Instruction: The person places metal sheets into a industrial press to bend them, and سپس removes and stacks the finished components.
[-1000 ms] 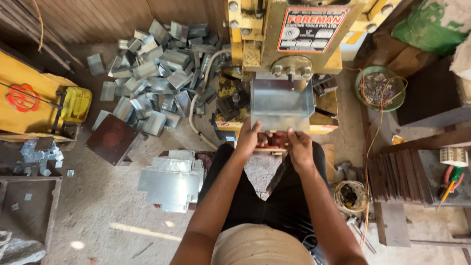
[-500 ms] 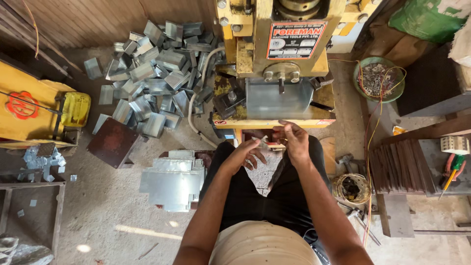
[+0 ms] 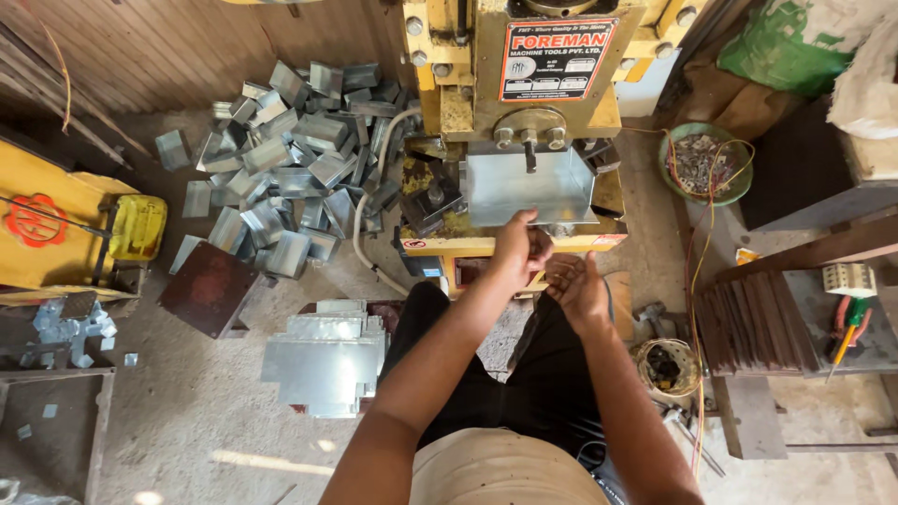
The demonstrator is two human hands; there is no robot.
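Now both hands have come off the metal sheet (image 3: 529, 187), which sits alone under the yellow press (image 3: 524, 84). The left hand (image 3: 517, 251) is curled, empty, just below the sheet's front edge; the right hand (image 3: 575, 285) hangs open, nearer the lap.

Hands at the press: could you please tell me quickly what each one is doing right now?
Left hand: at the metal sheet's front edge; grip cannot be told.
Right hand: open, holding nothing.
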